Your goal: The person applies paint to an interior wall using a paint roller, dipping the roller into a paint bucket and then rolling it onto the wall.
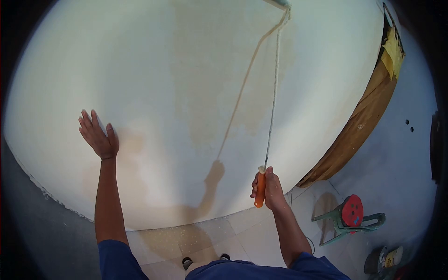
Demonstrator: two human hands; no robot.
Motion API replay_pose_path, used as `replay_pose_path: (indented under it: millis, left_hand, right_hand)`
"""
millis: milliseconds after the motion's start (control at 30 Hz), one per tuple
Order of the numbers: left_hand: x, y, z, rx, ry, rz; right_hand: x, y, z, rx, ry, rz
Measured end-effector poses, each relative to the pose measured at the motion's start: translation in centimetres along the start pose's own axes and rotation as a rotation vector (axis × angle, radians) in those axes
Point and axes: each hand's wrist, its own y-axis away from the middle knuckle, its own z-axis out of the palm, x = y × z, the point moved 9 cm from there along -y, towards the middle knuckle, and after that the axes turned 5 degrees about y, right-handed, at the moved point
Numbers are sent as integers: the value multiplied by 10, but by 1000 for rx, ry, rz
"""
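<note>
A long-handled paint roller (273, 93) has an orange grip, and my right hand (268, 189) is wrapped round that grip at the lower right of the wall. The thin metal rod rises from the grip to the roller head (281, 3), which is partly cut off at the top edge. My left hand (99, 137) lies with fingers spread against the pale wall (154, 93), on the left side, and holds nothing. A darker, beige patch shows on the wall between the hands and above them. Shadows of the roller and my right arm fall on the wall.
Brown covering (359, 126) with yellow material (393, 53) runs along the wall's right edge. On the tiled floor (252, 228) at the lower right stand a green chair (333, 219) with a red round piece (352, 211) and a dark bucket (374, 261).
</note>
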Motion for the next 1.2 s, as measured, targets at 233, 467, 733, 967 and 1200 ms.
replay_pose_path:
  millis: [233,467,733,967,1200]
  left_hand:
    - [1,-1,-1,3,-2,10]
    - [0,-2,-2,16,6,4]
    - [1,-1,-4,26,8,11]
    - [0,0,-2,18,12,8]
    - [-1,0,-2,14,21,1]
  right_hand:
    - [-7,9,-3,1,-57,5]
    - [54,16,-8,141,88,148]
    - [240,117,-5,138,48,288]
    - [232,106,16,115,21,307]
    - [74,-8,11,185,-2,57]
